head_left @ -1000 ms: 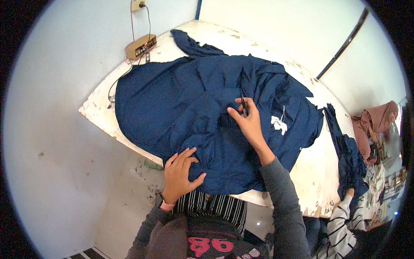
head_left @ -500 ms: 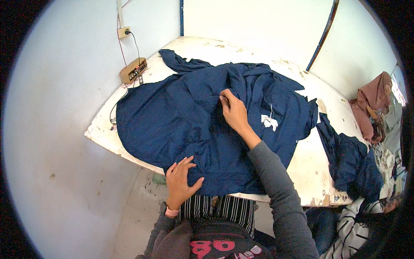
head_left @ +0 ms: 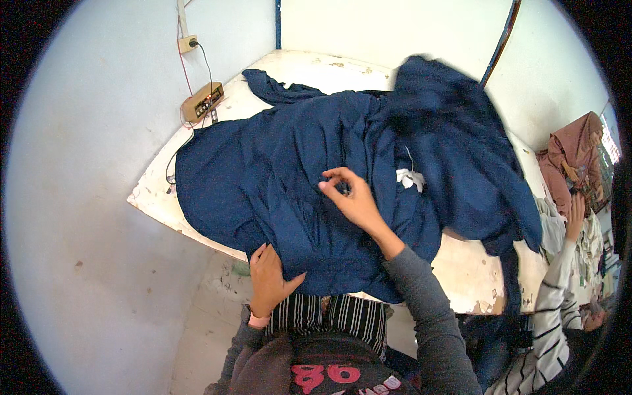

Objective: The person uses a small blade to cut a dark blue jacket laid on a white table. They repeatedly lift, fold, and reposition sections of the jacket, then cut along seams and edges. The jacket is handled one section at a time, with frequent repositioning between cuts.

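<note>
A dark blue garment (head_left: 263, 158) lies spread and wrinkled over the table in front of me. My left hand (head_left: 266, 280) rests at its near edge, with the thumb apart from the extended fingers. Over the middle of the cloth, my right hand (head_left: 355, 203) curls its thumb and index finger into a loop; anything small and dark inside is too unclear to name. White tags (head_left: 411, 179) on a string lie on the cloth right of that hand. More dark blue fabric (head_left: 467, 158), blurred by motion, billows over the right side.
On the white table (head_left: 158, 184), a brown box with wires (head_left: 203, 103) stands at the left, wired to a wall socket (head_left: 188, 43). At the right, a co-worker's raised arm in a striped sleeve (head_left: 553, 289) reaches up. Another person (head_left: 571, 155) sits farther off.
My right hand has come down nearer over the cloth. The fabric that hung at the right has swept up and left over the garment, and the co-worker's arm has risen.
</note>
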`<state>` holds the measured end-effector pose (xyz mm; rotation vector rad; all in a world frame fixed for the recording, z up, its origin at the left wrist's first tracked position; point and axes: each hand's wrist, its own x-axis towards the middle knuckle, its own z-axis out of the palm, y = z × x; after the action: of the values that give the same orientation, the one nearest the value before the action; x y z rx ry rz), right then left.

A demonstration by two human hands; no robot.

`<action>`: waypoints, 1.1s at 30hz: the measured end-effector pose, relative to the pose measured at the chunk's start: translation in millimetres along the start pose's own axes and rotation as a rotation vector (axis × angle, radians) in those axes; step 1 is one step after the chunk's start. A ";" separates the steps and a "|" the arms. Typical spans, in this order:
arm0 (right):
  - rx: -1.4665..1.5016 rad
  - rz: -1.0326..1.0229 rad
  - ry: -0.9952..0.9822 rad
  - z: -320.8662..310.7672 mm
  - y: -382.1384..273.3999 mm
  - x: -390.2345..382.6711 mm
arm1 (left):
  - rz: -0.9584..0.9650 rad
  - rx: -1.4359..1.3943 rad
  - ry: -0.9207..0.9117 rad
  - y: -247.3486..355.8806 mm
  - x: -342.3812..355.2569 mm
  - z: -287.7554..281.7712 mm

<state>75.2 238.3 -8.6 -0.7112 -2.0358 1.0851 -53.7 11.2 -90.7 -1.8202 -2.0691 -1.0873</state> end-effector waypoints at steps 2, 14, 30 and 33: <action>0.174 0.072 -0.085 28.1 -0.4 13.9 | -0.005 -0.004 0.002 -1.6 -0.9 -2.3; 0.283 -0.098 -0.291 35.3 -28.8 2.0 | -0.420 -0.475 -0.242 6.0 5.8 -65.6; 0.583 0.426 -0.247 -69.7 -50.5 -111.0 | -0.576 -1.378 -0.207 59.3 74.2 -51.4; 0.488 0.307 -0.144 -69.5 -47.5 -118.3 | -0.648 -1.503 -0.263 58.9 70.3 -45.8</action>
<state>194.3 160.5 20.5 -0.7134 -1.6994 1.7751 -31.0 37.2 5.8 -1.5955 -2.0865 -3.3679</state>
